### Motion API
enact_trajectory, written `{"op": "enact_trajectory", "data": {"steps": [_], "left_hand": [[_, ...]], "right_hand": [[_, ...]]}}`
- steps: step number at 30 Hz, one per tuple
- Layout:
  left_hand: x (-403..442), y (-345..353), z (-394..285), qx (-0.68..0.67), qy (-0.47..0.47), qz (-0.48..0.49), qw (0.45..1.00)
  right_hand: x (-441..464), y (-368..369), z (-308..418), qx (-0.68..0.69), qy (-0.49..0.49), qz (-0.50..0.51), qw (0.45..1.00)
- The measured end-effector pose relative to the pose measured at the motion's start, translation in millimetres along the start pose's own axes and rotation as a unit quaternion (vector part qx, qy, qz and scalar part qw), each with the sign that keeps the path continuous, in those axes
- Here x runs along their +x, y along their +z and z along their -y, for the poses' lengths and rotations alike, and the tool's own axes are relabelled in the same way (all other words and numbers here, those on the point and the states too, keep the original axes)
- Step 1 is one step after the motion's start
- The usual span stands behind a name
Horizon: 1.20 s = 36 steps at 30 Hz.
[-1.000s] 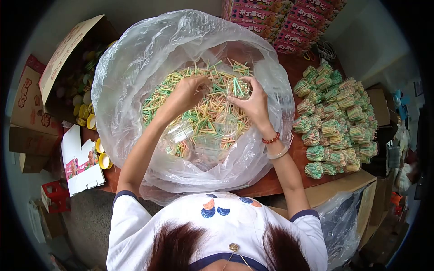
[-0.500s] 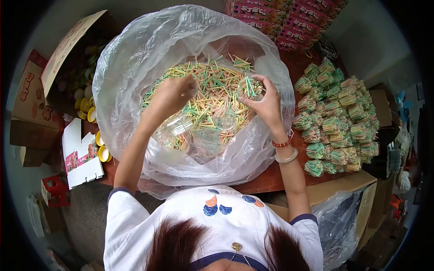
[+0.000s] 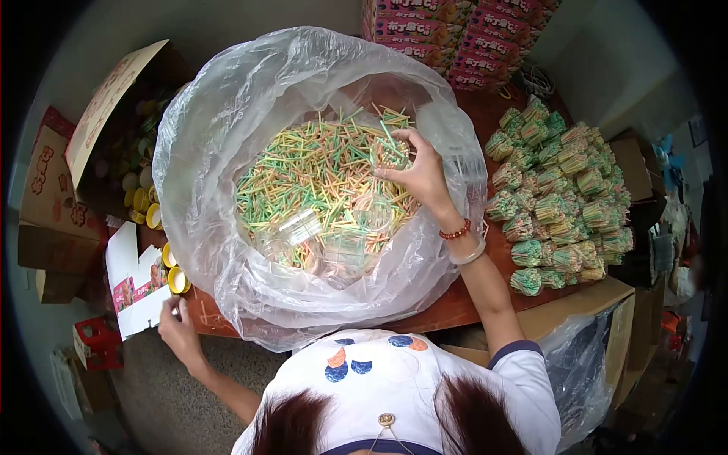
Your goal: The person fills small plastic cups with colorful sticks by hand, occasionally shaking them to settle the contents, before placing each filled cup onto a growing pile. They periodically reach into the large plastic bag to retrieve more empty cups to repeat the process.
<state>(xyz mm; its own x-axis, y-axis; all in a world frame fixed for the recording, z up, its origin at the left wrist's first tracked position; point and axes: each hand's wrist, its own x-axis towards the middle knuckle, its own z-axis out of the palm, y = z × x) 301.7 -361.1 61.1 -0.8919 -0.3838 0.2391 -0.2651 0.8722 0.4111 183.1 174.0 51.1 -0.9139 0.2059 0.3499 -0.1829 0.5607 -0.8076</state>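
My right hand (image 3: 417, 173) grips a small clear plastic cup (image 3: 388, 158) by its right side. Thin pastel sticks stand in the cup, one green stick poking above the rim. Beneath it, a heap of loose pink, yellow and green sticks (image 3: 311, 174) fills a large clear plastic bag (image 3: 201, 144). Clear plastic containers (image 3: 345, 250) lie on the near part of the heap. My left hand (image 3: 180, 334) is at the table's left edge, fingers curled together, beside white printed cards (image 3: 144, 307) and yellow lids (image 3: 179, 280). What its fingertips hold is too small to make out.
Many bundles of pastel sticks (image 3: 557, 205) are piled on the red-brown table (image 3: 455, 303) at right. Pink printed boxes (image 3: 485, 38) are stacked behind. An open carton (image 3: 114, 98) with yellow-lidded items stands at left. A red crate (image 3: 98, 343) sits lower left.
My left hand has moved from over the stick heap down and left to the table edge by the cards. My right hand, still holding the cup, has shifted slightly left.
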Motion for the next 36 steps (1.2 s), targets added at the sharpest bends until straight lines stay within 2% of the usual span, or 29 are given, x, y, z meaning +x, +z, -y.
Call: {"op": "enact_trajectory", "data": {"steps": [1, 2, 3, 4, 7, 10, 16, 18, 20, 21, 22, 23, 24, 25, 26, 28, 29, 30, 31, 32, 34, 36], "left_hand": [[13.0, -7.0, -42.7, -0.100, 0.057, -0.065, 0.991], [20.8, -23.4, -99.6, -0.175, 0.084, -0.025, 0.981], [34.1, -17.3, -131.9, -0.223, 0.200, -0.008, 0.954], [34.6, -15.6, -182.6, -0.264, 0.248, 0.064, 0.930], [34.4, 13.9, -278.3, -0.301, 0.437, 0.225, 0.817], [32.0, 51.6, -331.8, -0.302, 0.515, 0.294, 0.746], [22.2, 96.3, -353.5, -0.362, 0.497, 0.210, 0.760], [18.3, 96.3, -355.9, -0.370, 0.488, 0.220, 0.759], [24.7, 95.2, -353.0, -0.392, 0.442, 0.248, 0.768], [34.1, 93.2, -348.8, -0.442, 0.392, 0.270, 0.760], [51.9, 98.1, -339.3, -0.449, 0.350, 0.264, 0.779], [68.6, 91.7, -333.9, -0.353, 0.377, 0.235, 0.823], [74.2, 80.2, -331.1, -0.195, 0.430, 0.173, 0.864], [78.4, 73.1, -324.1, -0.031, 0.467, 0.103, 0.877], [96.1, 89.6, -301.8, 0.026, 0.479, 0.073, 0.875], [97.0, 78.5, -303.2, -0.074, 0.468, 0.121, 0.872], [100.6, 82.1, -300.4, -0.181, 0.411, 0.221, 0.866], [102.6, 83.8, -297.2, -0.155, 0.417, 0.234, 0.864], [104.0, 85.8, -292.8, -0.129, 0.420, 0.247, 0.863], [104.3, 92.7, -286.5, -0.139, 0.444, 0.249, 0.849], [107.9, 104.7, -277.4, -0.123, 0.435, 0.298, 0.841], [106.4, 108.3, -272.7, -0.129, 0.429, 0.313, 0.838]], "right_hand": [[-3.2, -3.9, 12.1, -0.015, -0.019, -0.002, 1.000], [-5.3, -5.7, 20.2, -0.019, -0.032, -0.014, 0.999], [-8.6, -8.1, 30.6, -0.027, -0.035, -0.012, 0.999], [-12.0, -10.3, 42.6, -0.034, -0.038, -0.010, 0.999], [-25.2, -12.7, 68.2, -0.028, -0.057, -0.010, 0.998], [-38.7, -16.3, 84.1, -0.024, -0.069, -0.024, 0.997], [-53.1, -34.4, 74.6, -0.019, -0.044, -0.048, 0.998], [-53.8, -34.4, 66.7, -0.011, -0.043, -0.059, 0.997], [-55.1, -38.1, 59.3, 0.001, -0.065, -0.065, 0.996], [-55.3, -42.7, 53.4, -0.009, -0.040, -0.053, 0.998], [-54.8, -51.3, 46.6, -0.014, -0.039, -0.068, 0.997], [-53.9, -62.7, 40.0, -0.018, -0.040, -0.081, 0.996], [-53.0, -77.7, 39.2, -0.026, -0.008, -0.112, 0.993], [-49.5, -93.4, 28.9, -0.060, 0.029, -0.142, 0.988], [-43.1, -111.8, 17.4, -0.094, 0.065, -0.170, 0.979], [-27.9, -154.3, -4.8, -0.162, 0.036, -0.259, 0.952], [-18.2, -175.8, -14.5, -0.232, 0.088, -0.258, 0.934], [-11.2, -193.5, -37.4, -0.284, 0.077, -0.269, 0.917], [-1.5, -206.5, -53.0, -0.325, 0.128, -0.278, 0.895], [4.6, -220.8, -77.5, -0.340, 0.127, -0.262, 0.894], [10.9, -235.8, -95.6, -0.420, 0.152, -0.203, 0.871], [12.7, -237.0, -114.1, -0.456, 0.151, -0.204, 0.853]]}}
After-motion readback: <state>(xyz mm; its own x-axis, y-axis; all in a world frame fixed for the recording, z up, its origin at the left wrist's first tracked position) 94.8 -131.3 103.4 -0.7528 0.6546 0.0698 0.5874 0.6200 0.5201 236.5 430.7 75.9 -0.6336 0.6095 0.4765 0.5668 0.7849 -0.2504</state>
